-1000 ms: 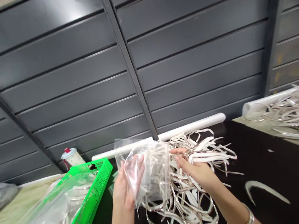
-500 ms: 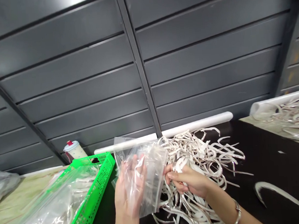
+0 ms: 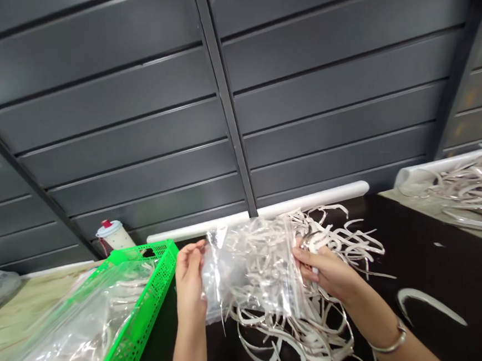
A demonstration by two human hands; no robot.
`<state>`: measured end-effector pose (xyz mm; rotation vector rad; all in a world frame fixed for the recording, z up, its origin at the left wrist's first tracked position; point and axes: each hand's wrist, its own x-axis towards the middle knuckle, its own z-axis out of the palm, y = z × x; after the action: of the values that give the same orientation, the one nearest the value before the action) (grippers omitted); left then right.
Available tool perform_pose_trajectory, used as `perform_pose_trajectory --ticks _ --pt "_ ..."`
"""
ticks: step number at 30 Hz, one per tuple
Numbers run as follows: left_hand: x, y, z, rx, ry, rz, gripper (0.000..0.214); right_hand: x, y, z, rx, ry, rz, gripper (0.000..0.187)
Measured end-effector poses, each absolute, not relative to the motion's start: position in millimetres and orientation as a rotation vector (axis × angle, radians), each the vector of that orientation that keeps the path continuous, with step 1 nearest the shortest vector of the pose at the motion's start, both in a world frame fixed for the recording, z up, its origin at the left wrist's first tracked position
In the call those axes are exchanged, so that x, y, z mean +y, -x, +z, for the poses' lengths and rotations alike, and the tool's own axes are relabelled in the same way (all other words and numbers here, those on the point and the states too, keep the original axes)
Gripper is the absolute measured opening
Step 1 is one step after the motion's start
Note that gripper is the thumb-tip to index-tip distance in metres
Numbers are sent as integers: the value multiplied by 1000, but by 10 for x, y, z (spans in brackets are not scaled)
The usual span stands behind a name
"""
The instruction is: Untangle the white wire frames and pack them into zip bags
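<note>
I hold a clear plastic zip bag (image 3: 252, 268) stretched between both hands above a dark table (image 3: 440, 276). My left hand (image 3: 190, 287) pinches the bag's left edge. My right hand (image 3: 329, 271) grips its right edge, fingers closed. Behind and under the bag lies a tangled pile of white curved strips (image 3: 318, 313). A silver bracelet (image 3: 389, 344) is on my right wrist.
A green plastic crate (image 3: 145, 316) with clear bags in it stands at the left. A lidded cup (image 3: 114, 236) and a white tube (image 3: 309, 200) lie against the grey slatted wall. One loose strip (image 3: 428, 302) lies at the right; another strip pile (image 3: 470, 184) is at the far right.
The bag was crumpled in my left hand while my right hand was in the strip pile. Now my right hand has taken the bag's other edge and the bag is spread wide.
</note>
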<state>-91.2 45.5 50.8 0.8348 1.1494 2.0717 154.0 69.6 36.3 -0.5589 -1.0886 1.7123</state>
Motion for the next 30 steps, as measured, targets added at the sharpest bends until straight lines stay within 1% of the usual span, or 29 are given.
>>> perform_pose_trajectory --ticks 3,5,7,10,12,16,24,30 --pt "323 872 586 1364 -1144 2313 14 691 -1554 389 -1023 577 1589 43" --pt "199 770 637 1475 -1383 2274 9 655 -1530 382 -1057 576 1569 43" --pt "90 617 662 1462 -1564 1990 13 586 -1484 375 -1197 578 1596 42" --pt "6 369 644 1354 -1743 1428 30 445 -1397 383 -1470 563 1585 37" --pt "-1 250 606 1314 -1753 1252 40 367 -1343 393 -1592 514 1543 35" --pt "22 197 526 1252 -1698 1151 50 305 -1295 392 -1745 460 1480 29" --pt "3 252 561 1213 -1722 1014 44 286 -1355 447 -1958 450 1382 9" --pt "-22 246 588 1236 -1812 1029 39 345 -1368 361 -1918 472 1452 16"
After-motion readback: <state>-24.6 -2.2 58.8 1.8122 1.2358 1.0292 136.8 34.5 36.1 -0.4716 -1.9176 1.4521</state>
